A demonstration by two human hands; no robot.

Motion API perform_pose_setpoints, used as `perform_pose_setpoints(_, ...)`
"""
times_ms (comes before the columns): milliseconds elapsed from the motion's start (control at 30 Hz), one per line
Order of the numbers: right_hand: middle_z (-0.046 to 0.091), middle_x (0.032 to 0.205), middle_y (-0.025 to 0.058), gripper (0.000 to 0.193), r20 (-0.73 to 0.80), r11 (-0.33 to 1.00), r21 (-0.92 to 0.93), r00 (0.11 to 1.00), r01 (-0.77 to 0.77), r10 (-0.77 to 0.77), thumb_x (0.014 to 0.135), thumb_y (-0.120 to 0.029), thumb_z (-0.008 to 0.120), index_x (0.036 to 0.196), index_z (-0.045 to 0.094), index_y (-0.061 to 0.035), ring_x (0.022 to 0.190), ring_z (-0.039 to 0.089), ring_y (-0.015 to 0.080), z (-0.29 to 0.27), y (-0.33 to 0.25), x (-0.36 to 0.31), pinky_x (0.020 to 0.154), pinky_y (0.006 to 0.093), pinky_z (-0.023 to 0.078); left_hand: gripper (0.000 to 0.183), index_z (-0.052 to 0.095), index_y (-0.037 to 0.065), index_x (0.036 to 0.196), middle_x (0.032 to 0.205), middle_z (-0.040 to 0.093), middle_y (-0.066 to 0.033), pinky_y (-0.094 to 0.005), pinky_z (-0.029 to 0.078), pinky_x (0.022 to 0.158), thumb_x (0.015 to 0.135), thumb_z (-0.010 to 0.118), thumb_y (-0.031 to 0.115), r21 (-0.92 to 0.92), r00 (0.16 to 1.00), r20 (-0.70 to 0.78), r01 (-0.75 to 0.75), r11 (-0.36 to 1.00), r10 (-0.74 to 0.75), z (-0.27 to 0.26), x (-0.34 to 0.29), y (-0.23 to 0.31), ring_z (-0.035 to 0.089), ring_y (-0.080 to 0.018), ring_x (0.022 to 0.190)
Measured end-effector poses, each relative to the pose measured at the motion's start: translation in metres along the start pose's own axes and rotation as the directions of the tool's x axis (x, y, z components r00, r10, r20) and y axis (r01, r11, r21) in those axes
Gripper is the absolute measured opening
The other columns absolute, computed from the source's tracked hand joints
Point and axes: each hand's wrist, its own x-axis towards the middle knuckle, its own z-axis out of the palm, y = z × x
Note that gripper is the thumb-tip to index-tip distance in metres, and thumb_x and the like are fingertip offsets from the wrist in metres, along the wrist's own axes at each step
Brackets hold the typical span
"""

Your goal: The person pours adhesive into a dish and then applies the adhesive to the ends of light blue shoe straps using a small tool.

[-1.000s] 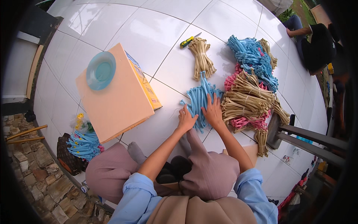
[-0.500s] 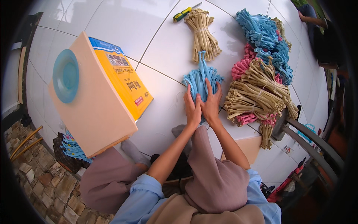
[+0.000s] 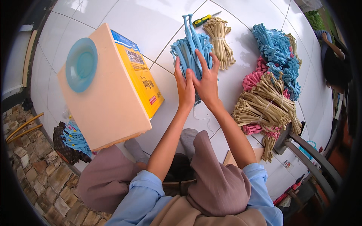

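Both my hands hold one bundle of light blue, strap-like strips with knobbed ends [image 3: 184, 51], over the white tiled floor. My left hand [image 3: 184, 88] is closed along its left side. My right hand [image 3: 206, 79] presses its right side, fingers spread upward over the strips; the thumbs lie close together. A few strips stick out beyond the far end of the bundle. A thin white string [image 3: 208, 119] trails below it. Just right of the bundle lies a tied beige bundle [image 3: 220, 43] of similar strips. Beyond that is a yellow-and-black screwdriver [image 3: 201, 21].
On the left stands a yellow-and-blue box [image 3: 141, 81] with a pale board [image 3: 109, 109] against it and a blue translucent dish [image 3: 82, 64] on the board. Blue, pink and beige bundles [image 3: 264, 101] are piled at right, beside dark metal bars [image 3: 311, 158]. Another person [image 3: 332, 52] sits far right.
My hands have carried the blue bundle away from me and to the left, so it now sits beside the beige bundle rather than nearer me. The view has shifted slightly.
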Motion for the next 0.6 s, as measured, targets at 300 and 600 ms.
perform_pose_setpoints(300, 0.034, 0.140, 0.0148, 0.040, 0.168, 0.835, -0.502, 0.973, 0.223, -0.159, 0.087, -0.026, 0.056, 0.125, 0.051, -0.0174, 0.129, 0.026, 0.0403, 0.021, 0.069, -0.009, 0.100, 0.0613, 0.019, 0.058, 0.023, 0.012, 0.144, 0.147, 0.000, -0.0309, -0.0495, 0.010, 0.109, 0.096, 0.039, 0.039, 0.439, 0.997, 0.051, 0.023, 0.898, -0.051, -0.004, 0.003, -0.064, 0.002, -0.0434, 0.137)
perform_pose_setpoints(600, 0.051, 0.098, 0.0156, 0.022, 0.087, 0.851, -0.504, 0.989, 0.150, -0.123, 0.081, -0.013, 0.062, 0.097, 0.055, -0.0004, 0.091, 0.049, 0.0320, 0.019, 0.066, 0.030, 0.076, 0.0381, 0.043, 0.049, 0.032, 0.005, 0.137, 0.145, 0.024, -0.0183, -0.0504, 0.014, 0.109, 0.094, 0.045, 0.023, 0.480, 0.980, 0.132, -0.194, 0.855, 0.148, 0.006, 0.020, -0.041, 0.020, -0.0361, 0.135)
